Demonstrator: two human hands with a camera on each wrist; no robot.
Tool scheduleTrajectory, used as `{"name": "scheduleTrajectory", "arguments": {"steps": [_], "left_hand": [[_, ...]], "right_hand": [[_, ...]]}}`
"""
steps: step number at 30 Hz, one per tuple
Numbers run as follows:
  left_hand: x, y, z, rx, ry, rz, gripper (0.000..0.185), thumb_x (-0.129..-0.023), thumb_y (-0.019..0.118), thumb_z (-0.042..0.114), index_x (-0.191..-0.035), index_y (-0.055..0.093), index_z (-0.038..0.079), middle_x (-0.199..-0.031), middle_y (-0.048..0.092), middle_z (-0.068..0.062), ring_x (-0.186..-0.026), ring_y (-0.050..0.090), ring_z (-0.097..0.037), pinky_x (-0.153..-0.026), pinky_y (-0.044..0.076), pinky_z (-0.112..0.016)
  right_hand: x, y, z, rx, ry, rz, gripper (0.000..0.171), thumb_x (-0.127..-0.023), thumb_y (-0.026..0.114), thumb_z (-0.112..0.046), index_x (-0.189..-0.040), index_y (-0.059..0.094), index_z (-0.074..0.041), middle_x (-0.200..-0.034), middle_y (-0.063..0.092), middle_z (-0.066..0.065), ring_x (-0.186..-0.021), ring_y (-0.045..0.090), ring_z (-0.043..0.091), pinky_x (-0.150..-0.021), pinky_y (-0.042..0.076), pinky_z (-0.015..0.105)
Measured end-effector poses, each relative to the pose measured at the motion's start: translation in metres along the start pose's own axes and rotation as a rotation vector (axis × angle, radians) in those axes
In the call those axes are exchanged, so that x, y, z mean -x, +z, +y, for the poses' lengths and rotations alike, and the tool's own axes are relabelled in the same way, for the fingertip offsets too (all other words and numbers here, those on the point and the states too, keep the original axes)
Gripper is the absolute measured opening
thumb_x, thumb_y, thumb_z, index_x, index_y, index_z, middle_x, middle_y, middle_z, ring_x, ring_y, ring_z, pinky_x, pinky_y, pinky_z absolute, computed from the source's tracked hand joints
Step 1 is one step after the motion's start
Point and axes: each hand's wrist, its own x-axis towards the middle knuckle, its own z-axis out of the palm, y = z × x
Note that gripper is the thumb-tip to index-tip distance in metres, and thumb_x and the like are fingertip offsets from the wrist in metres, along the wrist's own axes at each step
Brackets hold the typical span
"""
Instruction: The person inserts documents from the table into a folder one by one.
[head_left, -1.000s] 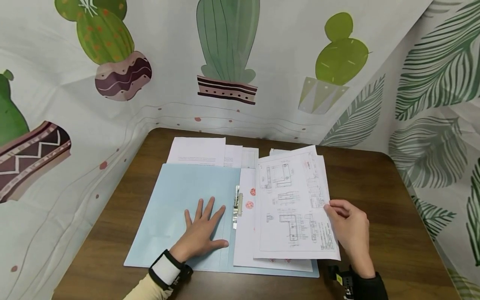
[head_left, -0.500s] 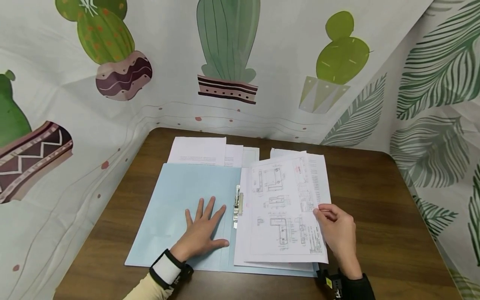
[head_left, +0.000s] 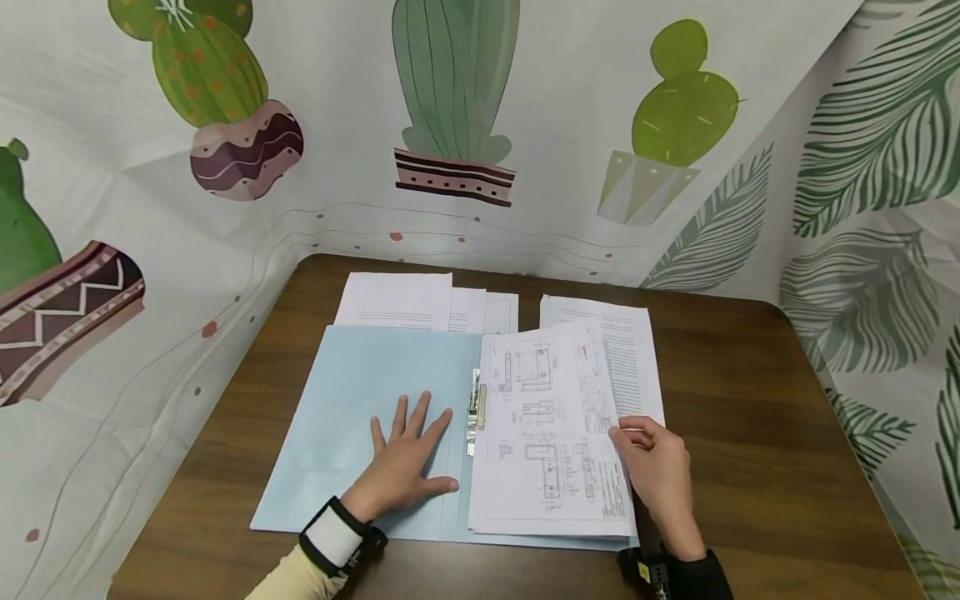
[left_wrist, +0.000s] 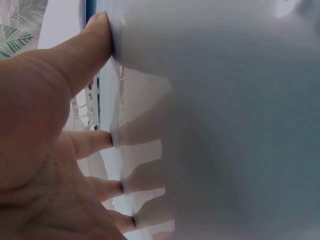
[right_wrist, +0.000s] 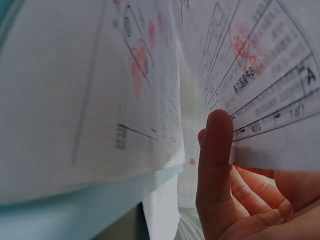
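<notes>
A light-blue folder (head_left: 318, 442) lies spread out on the table with a metal clip (head_left: 476, 414) along its spine. My left hand (head_left: 403, 468) presses on its left cover with fingers spread, fingertips touching the glossy surface in the left wrist view. On the folder's right side, a white technical drawing sheet (head_left: 551, 442) overlaps the other papers, its left edge beside the clip. My right hand (head_left: 658, 468) pinches this sheet's right edge. In the right wrist view, the thumb (right_wrist: 216, 150) lies against the drawing sheet, apart from the red-stamped papers (right_wrist: 100, 120) on the folder.
Printed sheets (head_left: 397, 300) stick out behind the folder's left cover. Another printed stack (head_left: 637, 358) lies behind and right of the drawing. The brown wooden table (head_left: 757, 433) meets a cactus-print cloth (head_left: 562, 125) at the back.
My right hand has moved the drawing sheet left and slightly toward me, over the papers in the folder, uncovering more of the printed stack behind. My left hand has stayed in place.
</notes>
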Motion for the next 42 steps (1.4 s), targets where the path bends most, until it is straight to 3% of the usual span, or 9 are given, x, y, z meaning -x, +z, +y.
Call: {"name": "scheduleTrajectory", "arguments": {"steps": [16, 22, 30, 42], "left_hand": [[0.0014, -0.0007, -0.0002, 0.017, 0.021, 0.017, 0.1, -0.074, 0.088, 0.053, -0.154, 0.047, 0.009, -0.166, 0.02, -0.028, -0.151, 0.004, -0.057, -0.102, 0.002, -0.088], [0.0006, -0.0001, -0.0013, 0.008, 0.013, 0.01, 0.1, -0.075, 0.087, 0.054, -0.155, 0.046, 0.01, -0.167, 0.018, -0.027, -0.152, 0.003, -0.056, -0.103, 0.002, -0.087], [0.0007, 0.0004, -0.0005, 0.013, 0.012, 0.015, 0.1, -0.074, 0.088, 0.054, -0.155, 0.046, 0.011, -0.167, 0.019, -0.026, -0.152, 0.004, -0.056, -0.103, 0.002, -0.087], [0.001, -0.0003, -0.0007, 0.019, 0.009, 0.006, 0.101, -0.075, 0.087, 0.054, -0.156, 0.046, 0.011, -0.167, 0.018, -0.026, -0.152, 0.002, -0.055, -0.103, 0.001, -0.087]], "right_hand": [[0.0035, 0.0059, 0.0046, 0.02, 0.002, -0.013, 0.016, -0.094, 0.076, -0.02, -0.107, 0.077, -0.01, -0.088, 0.078, 0.007, -0.077, 0.071, 0.016, -0.063, 0.047, 0.024], [0.0029, 0.008, 0.0039, 0.055, -0.025, -0.019, 0.021, -0.094, 0.076, -0.018, -0.113, 0.075, -0.009, -0.088, 0.078, 0.008, -0.076, 0.072, 0.018, -0.064, 0.049, 0.026], [0.0026, 0.0084, 0.0001, 0.124, -0.066, -0.031, 0.03, -0.094, 0.074, -0.014, -0.122, 0.072, -0.004, -0.091, 0.075, 0.013, -0.073, 0.069, 0.023, -0.056, 0.048, 0.03], [0.0015, 0.0092, 0.0044, 0.188, -0.086, -0.108, 0.041, -0.093, 0.075, -0.011, -0.131, 0.066, 0.002, -0.093, 0.063, 0.01, -0.078, 0.062, 0.022, -0.061, 0.046, 0.03]]}}
